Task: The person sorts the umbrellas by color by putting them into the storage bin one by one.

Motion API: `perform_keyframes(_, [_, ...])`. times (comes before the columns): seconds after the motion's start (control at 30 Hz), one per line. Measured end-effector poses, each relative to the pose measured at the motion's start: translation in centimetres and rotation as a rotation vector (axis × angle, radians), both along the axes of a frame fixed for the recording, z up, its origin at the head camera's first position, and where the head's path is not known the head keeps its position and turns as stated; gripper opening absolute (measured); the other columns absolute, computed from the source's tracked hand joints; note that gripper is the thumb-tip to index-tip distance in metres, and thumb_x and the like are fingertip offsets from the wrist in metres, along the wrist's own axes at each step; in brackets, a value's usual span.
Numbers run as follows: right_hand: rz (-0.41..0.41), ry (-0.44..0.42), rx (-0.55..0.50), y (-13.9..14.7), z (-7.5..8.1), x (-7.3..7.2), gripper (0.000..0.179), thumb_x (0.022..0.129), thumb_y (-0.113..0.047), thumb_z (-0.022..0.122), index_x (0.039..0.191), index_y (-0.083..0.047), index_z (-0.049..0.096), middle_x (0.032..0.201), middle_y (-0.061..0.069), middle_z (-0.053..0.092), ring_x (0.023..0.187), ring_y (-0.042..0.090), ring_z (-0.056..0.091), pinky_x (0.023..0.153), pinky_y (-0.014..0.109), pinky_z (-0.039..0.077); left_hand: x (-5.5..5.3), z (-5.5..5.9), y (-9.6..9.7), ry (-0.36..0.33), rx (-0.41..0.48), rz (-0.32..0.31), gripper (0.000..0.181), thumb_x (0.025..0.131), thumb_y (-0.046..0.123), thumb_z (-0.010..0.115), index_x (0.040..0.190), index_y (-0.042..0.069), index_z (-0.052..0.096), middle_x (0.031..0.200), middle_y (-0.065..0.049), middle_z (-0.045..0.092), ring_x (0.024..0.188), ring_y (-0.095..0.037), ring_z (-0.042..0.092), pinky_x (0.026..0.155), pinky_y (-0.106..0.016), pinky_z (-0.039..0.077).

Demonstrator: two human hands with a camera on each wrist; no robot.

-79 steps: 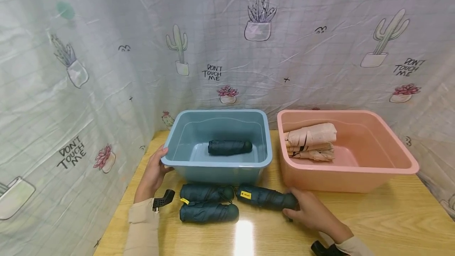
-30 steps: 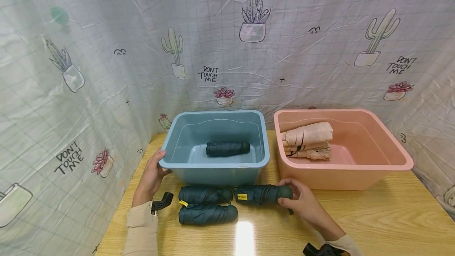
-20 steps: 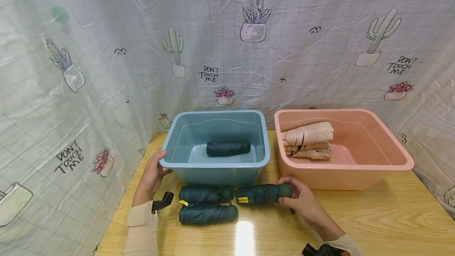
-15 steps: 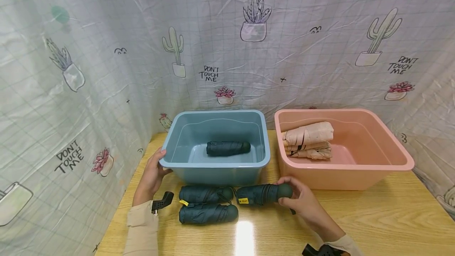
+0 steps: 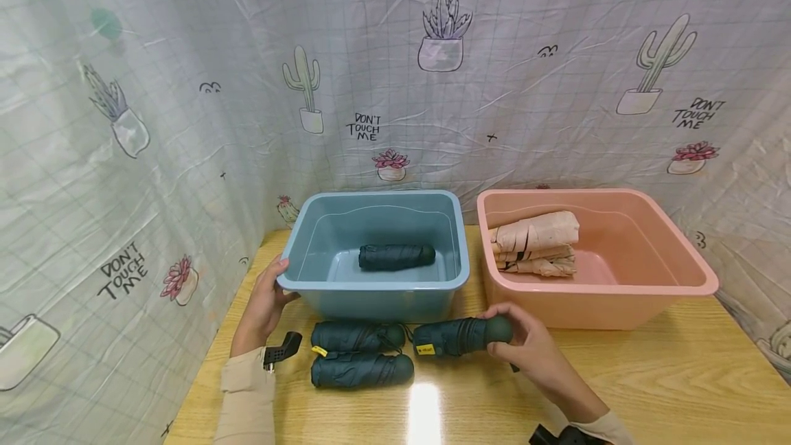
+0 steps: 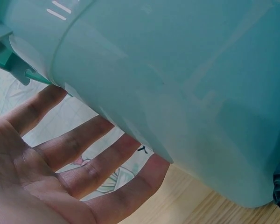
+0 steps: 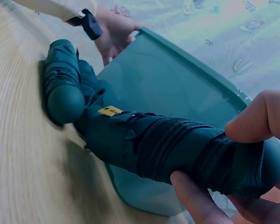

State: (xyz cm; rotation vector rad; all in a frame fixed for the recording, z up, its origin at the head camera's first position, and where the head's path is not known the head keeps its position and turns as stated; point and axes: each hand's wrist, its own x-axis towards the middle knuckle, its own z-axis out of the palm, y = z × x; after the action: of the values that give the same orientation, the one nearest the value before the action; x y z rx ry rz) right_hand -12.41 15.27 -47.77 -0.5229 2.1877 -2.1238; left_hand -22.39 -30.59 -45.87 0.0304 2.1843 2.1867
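Observation:
My right hand [image 5: 525, 342] grips the knob end of a dark green folded umbrella [image 5: 454, 336] with a yellow tag, thumb on one side and fingers on the other. In the right wrist view, this umbrella [image 7: 177, 147] slants across in front of the blue basin [image 7: 163, 74]. My left hand [image 5: 267, 301] touches the left side of the basin [image 5: 377, 287], a fingertip at its front corner; the left wrist view shows fairly straight fingers [image 6: 91, 172] against the outer wall. Inside the basin lies another dark umbrella [image 5: 395, 257]. Two more umbrellas, one behind [image 5: 352, 337] and one in front [image 5: 358, 370], lie before it.
A pink basin [image 5: 605, 307] stands to the right, with several beige folded umbrellas [image 5: 537, 232] stacked at its left side. Both basins stand on a wooden table [image 5: 667, 376]. A curtain with cactus drawings [image 5: 525, 108] hangs close behind.
My right hand has shifted left and closed its fingers round the umbrella's knob end. The umbrella has turned, its knob end swinging toward the back. My left hand stays at the basin.

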Motion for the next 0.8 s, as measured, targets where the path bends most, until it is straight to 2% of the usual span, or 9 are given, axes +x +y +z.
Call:
perform_keyframes(0.47, [0.037, 0.036, -0.030, -0.2, 2.7, 0.5, 0.041, 0.082, 0.016, 0.066, 0.121, 0.008, 0.056, 0.122, 0.004, 0.062, 0.107, 0.011, 0.061, 0.082, 0.027, 0.057, -0.1, 0.0, 0.0, -0.003, 0.002, -0.004, 0.062, 0.108, 0.046, 0.039, 0.159, 0.012, 0.034, 0.163, -0.014, 0.032, 0.148, -0.038, 0.031, 0.111, -0.080, 0.023])
perform_keyframes(0.7, [0.097, 0.084, -0.078, -0.7, 5.1, 0.6, 0.038, 0.084, 0.018, 0.063, 0.120, 0.009, 0.054, 0.124, 0.002, 0.063, 0.105, 0.012, 0.064, 0.081, 0.026, 0.058, -0.2, 0.0, 0.0, -0.007, 0.001, 0.003, 0.062, 0.107, 0.048, 0.040, 0.159, 0.014, 0.034, 0.163, -0.013, 0.033, 0.148, -0.037, 0.031, 0.112, -0.080, 0.022])
perform_keyframes(0.8, [0.113, 0.070, -0.088, -0.9, 6.2, 0.2, 0.037, 0.085, 0.017, 0.063, 0.119, 0.007, 0.054, 0.124, 0.001, 0.064, 0.107, 0.012, 0.066, 0.083, 0.025, 0.058, -0.2, 0.0, 0.0, -0.008, -0.001, 0.007, 0.062, 0.107, 0.048, 0.040, 0.159, 0.014, 0.034, 0.163, -0.013, 0.033, 0.148, -0.037, 0.032, 0.112, -0.080, 0.022])
